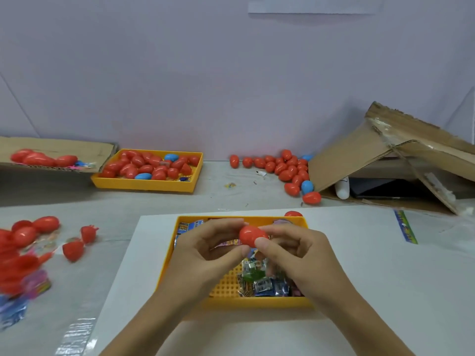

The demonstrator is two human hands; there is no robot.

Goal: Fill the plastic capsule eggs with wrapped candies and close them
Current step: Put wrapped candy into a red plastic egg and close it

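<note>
Both hands hold one red capsule egg above the near yellow tray. My left hand pinches the egg's left end between thumb and fingers. My right hand grips its right end the same way. The egg looks closed; whether anything is inside is hidden. Wrapped candies in green, blue and silver foil lie in the tray under my hands. Another red egg peeks over the tray's far rim.
A second yellow tray of red and blue eggs stands at the back left. Several eggs lie loose by the wall beside a collapsed cardboard box. More red eggs and egg halves lie at the left.
</note>
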